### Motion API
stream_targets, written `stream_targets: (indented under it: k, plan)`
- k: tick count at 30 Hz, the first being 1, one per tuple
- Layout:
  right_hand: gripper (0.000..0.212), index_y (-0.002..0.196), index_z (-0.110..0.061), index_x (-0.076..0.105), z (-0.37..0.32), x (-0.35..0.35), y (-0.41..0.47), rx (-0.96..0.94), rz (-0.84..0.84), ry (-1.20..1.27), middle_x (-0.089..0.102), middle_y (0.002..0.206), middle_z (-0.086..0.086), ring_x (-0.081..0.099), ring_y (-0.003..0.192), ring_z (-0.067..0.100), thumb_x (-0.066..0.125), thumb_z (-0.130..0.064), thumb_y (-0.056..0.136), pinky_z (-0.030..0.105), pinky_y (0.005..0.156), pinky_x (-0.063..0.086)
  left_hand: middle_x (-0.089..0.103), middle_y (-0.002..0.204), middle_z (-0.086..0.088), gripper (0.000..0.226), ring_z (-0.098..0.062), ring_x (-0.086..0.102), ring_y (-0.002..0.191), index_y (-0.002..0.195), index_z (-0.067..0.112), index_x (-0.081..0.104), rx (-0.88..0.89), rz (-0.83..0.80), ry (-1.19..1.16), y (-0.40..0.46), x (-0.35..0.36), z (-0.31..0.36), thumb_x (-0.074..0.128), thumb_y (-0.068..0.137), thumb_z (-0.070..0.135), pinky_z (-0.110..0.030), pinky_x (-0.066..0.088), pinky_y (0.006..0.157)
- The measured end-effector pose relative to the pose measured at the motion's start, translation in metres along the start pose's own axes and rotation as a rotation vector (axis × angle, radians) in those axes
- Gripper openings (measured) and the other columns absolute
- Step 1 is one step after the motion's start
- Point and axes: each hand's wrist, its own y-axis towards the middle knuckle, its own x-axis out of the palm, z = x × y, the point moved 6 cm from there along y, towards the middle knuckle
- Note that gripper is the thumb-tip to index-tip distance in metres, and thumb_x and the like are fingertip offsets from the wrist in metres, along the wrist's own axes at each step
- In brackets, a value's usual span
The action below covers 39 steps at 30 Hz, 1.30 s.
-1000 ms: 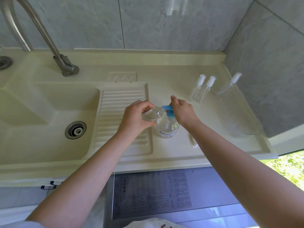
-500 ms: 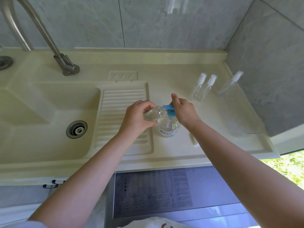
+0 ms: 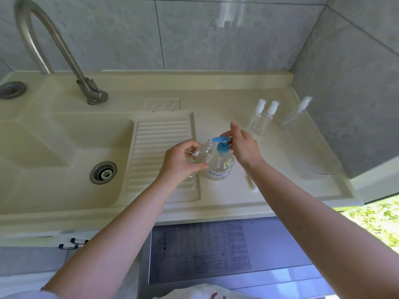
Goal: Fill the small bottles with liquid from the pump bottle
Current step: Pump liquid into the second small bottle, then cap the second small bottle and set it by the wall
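Left hand (image 3: 180, 164) gripped a small clear bottle (image 3: 199, 153), tilted, its open neck under the blue spout of the pump bottle (image 3: 220, 165) (clear liquid inside). Right hand (image 3: 243, 145) rested fingers on the pump head. Three capped bottles (image 3: 262, 119) stood beyond the right hand; bare surface (image 3: 280, 182) beside it.

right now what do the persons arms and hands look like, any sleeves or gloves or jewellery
Both hands, left hand and right hand, are bare: no gloves, rings or watch show. Both forearms are bare too. A bit of white sleeve shows at the frame's lower left corner on the left arm; no sleeve shows on the right arm.
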Motion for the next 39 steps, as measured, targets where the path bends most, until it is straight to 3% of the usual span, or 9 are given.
stream_targets:
  k: [4,7,11,14,19,24,29,35,39]
  plan:
    - [0.041,0.11,-0.02,0.066,0.008,-0.013,-0.005,-0.021,0.052,0.064,0.065,0.086,-0.003,0.059,0.081,0.013,0.035,-0.047,0.103,0.03,0.08,0.045,0.07,0.095,0.004,0.047,-0.016,0.067,0.09,0.095,0.023,0.069,-0.061,-0.001,-0.031,-0.004,0.002,-0.008,0.094,0.055,0.018,-0.017,0.048,0.079]
    - [0.031,0.115,-0.021,0.059,0.015,-0.029,-0.008,-0.017,0.122,0.092,0.067,0.087,-0.001,0.061,0.076,0.012,0.042,-0.043,0.102,0.027,0.068,0.045,0.069,0.097,0.005,0.049,-0.019,0.066,0.095,0.097,0.025,0.068,-0.117,0.015,-0.07,-0.008,0.003,-0.011,0.094,0.056,0.021,-0.029,0.051,0.086]
    - [0.024,0.118,-0.018,0.059,0.033,-0.047,-0.008,-0.019,0.178,0.018,0.066,0.082,-0.003,0.063,0.074,0.014,0.053,-0.028,0.097,0.027,0.065,0.046,0.068,0.097,0.008,0.045,-0.019,0.067,0.096,0.091,0.031,0.067,-0.143,0.026,-0.114,-0.016,0.003,-0.009,0.093,0.055,0.024,-0.044,0.057,0.082]
    - [0.022,0.112,-0.015,0.061,0.046,-0.056,-0.015,-0.051,0.191,-0.171,0.061,0.081,-0.003,0.06,0.078,0.017,0.065,-0.022,0.091,0.022,0.061,0.042,0.067,0.095,0.011,0.044,-0.014,0.065,0.097,0.092,0.029,0.066,-0.123,0.037,-0.121,-0.022,0.004,-0.003,0.092,0.059,0.017,-0.032,0.053,0.085]
    - [0.04,0.106,-0.013,0.058,0.075,-0.052,-0.027,-0.03,0.184,-0.409,0.059,0.1,0.007,0.057,0.09,0.022,0.081,-0.028,0.077,0.027,0.071,0.042,0.068,0.095,0.012,0.045,-0.014,0.067,0.097,0.089,0.034,0.063,-0.101,0.086,-0.169,-0.035,0.002,0.004,0.092,0.06,0.015,-0.03,0.053,0.085]
    - [0.044,0.106,-0.015,0.051,0.104,-0.046,-0.035,0.01,0.169,-0.532,0.052,0.114,0.01,0.054,0.106,0.031,0.081,-0.029,0.077,0.038,0.089,0.048,0.071,0.095,0.009,0.044,-0.009,0.066,0.094,0.092,0.031,0.064,-0.089,0.132,-0.228,-0.051,-0.005,0.008,0.091,0.062,0.014,-0.022,0.05,0.082]
    - [0.041,0.112,-0.011,0.049,0.118,-0.048,-0.036,0.026,0.142,-0.595,0.048,0.117,0.013,0.053,0.105,0.036,0.075,-0.021,0.083,0.037,0.084,0.048,0.072,0.086,0.011,0.042,-0.016,0.068,0.093,0.088,0.033,0.065,-0.084,0.168,-0.239,-0.066,-0.011,0.006,0.09,0.062,0.012,-0.028,0.052,0.084]
    - [0.033,0.11,-0.012,0.047,0.118,-0.049,-0.034,0.039,0.149,-0.55,0.049,0.113,0.014,0.054,0.095,0.034,0.067,-0.011,0.083,0.036,0.077,0.048,0.074,0.092,0.006,0.042,-0.021,0.068,0.099,0.092,0.03,0.066,-0.103,0.172,-0.24,-0.081,-0.012,0.003,0.091,0.062,0.017,-0.032,0.052,0.085]
    - [0.033,0.113,-0.011,0.046,0.116,-0.046,-0.036,0.081,0.183,-0.475,0.05,0.114,0.016,0.054,0.101,0.037,0.062,-0.015,0.084,0.036,0.078,0.046,0.074,0.092,0.005,0.041,-0.018,0.067,0.1,0.095,0.028,0.066,-0.117,0.169,-0.243,-0.089,-0.013,0.003,0.09,0.064,0.017,-0.031,0.052,0.086]
